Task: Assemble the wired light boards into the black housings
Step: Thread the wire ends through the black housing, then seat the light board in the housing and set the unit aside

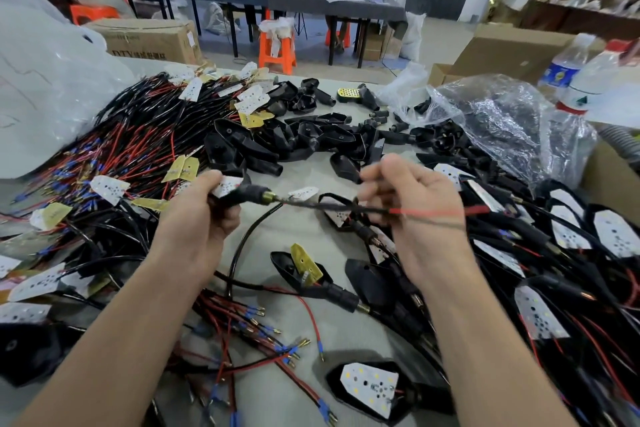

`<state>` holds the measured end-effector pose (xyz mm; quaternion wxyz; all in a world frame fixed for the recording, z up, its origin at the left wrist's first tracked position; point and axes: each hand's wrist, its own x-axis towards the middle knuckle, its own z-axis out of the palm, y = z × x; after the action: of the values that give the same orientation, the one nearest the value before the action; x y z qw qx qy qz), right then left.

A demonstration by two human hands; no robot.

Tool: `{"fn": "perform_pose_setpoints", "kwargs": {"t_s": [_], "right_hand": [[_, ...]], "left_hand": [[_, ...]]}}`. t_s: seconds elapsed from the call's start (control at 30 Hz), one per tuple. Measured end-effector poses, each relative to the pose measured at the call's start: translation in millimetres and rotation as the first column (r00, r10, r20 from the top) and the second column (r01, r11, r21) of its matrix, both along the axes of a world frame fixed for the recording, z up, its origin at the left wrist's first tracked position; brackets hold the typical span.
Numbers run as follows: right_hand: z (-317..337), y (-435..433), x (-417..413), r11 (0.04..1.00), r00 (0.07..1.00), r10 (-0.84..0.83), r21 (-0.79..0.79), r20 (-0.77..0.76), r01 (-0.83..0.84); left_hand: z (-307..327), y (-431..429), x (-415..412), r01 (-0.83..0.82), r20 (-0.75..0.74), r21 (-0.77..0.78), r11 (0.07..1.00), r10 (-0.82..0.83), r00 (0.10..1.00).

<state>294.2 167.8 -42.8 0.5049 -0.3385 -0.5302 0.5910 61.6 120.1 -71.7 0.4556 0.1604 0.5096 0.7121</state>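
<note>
left grip (202, 218) clamped on black housing (249, 193), body mostly hidden | right grip (419, 208) pinching red/black wires (429, 213), motion-blurred | far ends lost in pile (554, 236)

Wired boards (131, 135) lie left on the table (301, 170), empty housings (311, 135) behind, assembled units (554, 253) right.

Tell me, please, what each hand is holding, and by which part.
The left hand grips a black housing by its stem; the right hand pinches its red and black wires.
</note>
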Motion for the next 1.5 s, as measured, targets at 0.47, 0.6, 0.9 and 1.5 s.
{"fn": "perform_pose_setpoints", "kwargs": {"t_s": [0.47, 0.6, 0.9, 1.5], "right_hand": [[45.5, -23.3, 30.7, 0.815, 0.506, 0.524, -0.232, 0.685, -0.531], [61.2, -18.9, 69.6, 0.961, 0.509, 0.145, 0.001, 0.849, -0.277], [31.4, -39.1, 120.5, 0.925, 0.074, -0.381, 0.380, 0.922, 0.027], [-2.3, -57.1, 13.3, 0.815, 0.140, -0.298, 0.328, 0.944, -0.478]], "left_hand": [[-1.7, -5.9, 21.5, 0.370, -0.227, 0.068, 0.927, -0.347, 0.910], [-7.0, -11.3, 21.3, 0.525, -0.628, -0.123, 0.842, -0.475, 0.616], [-18.5, -0.1, 46.3, 0.414, -0.889, -0.416, 0.810, -0.457, 0.001], [-19.5, 10.6, 30.9, 0.139, -0.884, -0.356, 0.924, -0.381, 0.271]]}}
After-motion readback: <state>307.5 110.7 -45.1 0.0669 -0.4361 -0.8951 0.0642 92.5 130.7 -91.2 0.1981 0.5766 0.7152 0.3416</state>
